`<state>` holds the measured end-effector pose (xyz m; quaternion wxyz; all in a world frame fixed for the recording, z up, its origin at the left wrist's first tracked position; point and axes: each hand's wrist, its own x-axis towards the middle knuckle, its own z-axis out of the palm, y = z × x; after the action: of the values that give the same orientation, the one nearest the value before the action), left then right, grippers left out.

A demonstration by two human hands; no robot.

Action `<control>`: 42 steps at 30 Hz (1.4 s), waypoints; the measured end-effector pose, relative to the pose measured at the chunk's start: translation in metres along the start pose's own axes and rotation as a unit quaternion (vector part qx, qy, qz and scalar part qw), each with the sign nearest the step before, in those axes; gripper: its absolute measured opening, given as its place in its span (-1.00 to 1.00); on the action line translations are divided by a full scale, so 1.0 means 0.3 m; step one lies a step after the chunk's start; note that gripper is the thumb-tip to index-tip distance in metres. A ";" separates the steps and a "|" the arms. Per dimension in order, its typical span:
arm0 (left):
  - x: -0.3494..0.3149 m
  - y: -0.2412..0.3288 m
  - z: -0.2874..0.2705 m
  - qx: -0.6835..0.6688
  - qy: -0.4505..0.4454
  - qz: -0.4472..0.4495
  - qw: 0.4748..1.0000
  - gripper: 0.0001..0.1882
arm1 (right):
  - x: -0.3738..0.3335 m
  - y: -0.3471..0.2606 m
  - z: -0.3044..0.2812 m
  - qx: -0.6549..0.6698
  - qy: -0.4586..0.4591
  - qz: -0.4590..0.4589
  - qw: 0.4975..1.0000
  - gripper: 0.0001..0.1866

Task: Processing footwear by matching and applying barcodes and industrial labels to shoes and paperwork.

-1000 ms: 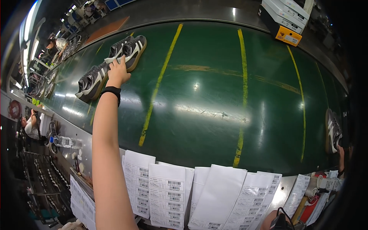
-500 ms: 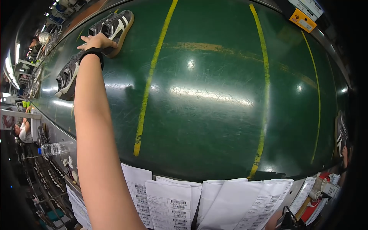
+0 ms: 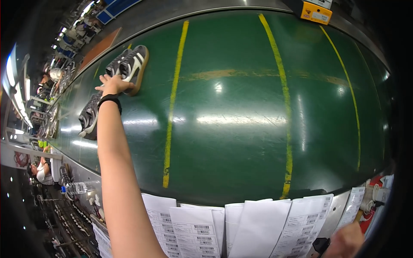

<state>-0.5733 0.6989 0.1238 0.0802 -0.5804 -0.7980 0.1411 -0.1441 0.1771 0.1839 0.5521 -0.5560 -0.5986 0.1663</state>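
My left arm stretches far over the green work surface (image 3: 228,159). At its end, my left hand (image 3: 112,85), with a black wristband, is open with fingers spread. It lies at the near end of a pair of dark grey shoes with white stripes and tan soles; the nearer shoe of that pair (image 3: 138,64) is beside my thumb. Whether the palm presses on the shoes is hard to see. More dark shoes (image 3: 89,116) stand left of my wrist, partly hidden by it. Low at the right, my right hand (image 3: 346,241) is smeared by motion, its fingers unclear, above a black band.
Yellow lines cross the green surface. White printed sheets (image 3: 258,228) hang along its near edge. A clear bottle (image 3: 79,187) lies at the left, and an orange box (image 3: 316,13) stands at the far right. A person (image 3: 43,172) sits beyond the left edge.
The whole view has shifted, so the shoes appear lower. My left hand stays by the shoes. My right hand has appeared at lower right; the shoe and fingers at the right rim are gone from view.
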 end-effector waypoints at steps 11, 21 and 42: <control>0.056 -0.057 0.052 -0.109 -0.054 0.032 0.992 0.14 | -0.098 0.171 -0.049 -0.363 -0.168 0.121 0.909 -0.69; -0.256 0.101 0.077 -0.420 -0.109 0.145 0.889 -0.14 | -0.226 0.103 -0.130 -0.378 -0.125 0.106 0.911 -0.80; -1.245 0.623 -0.065 -0.151 0.127 0.678 0.708 -0.60 | 0.271 0.459 0.177 -0.283 -0.134 -0.003 0.950 -0.68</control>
<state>-0.2814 0.4006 0.0962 -0.0252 -0.9819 -0.1831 -0.0403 -0.1042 0.3133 0.0929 0.2868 -0.6601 -0.6916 0.0610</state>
